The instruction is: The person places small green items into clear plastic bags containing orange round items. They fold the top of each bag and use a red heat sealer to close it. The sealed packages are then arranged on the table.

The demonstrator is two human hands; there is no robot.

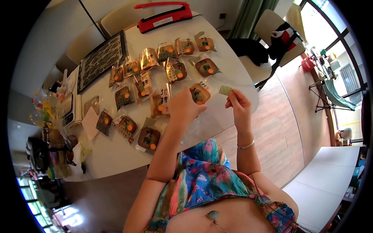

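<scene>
My left hand (186,103) grips a bagged round cake (201,93) just above the table. Its transparent bag has printed writing and an orange dot. Between thumb and fingertips, my right hand (239,102) pinches a small flat green packet (225,90), a short way right of that cake. Several similar cakes in printed bags lie in loose rows, among them one at the far right (207,66), one near the front edge (149,138) and one beside my left wrist (158,102), which my arm partly covers.
On the white table (116,157) a red heat sealer (164,18) stands at the back. A dark baking tray (102,59) lies back left, with a kitchen scale (68,112), a pale paper sheet (91,123) and plastic bottles (46,107) nearby. Chairs (271,38) stand around the table.
</scene>
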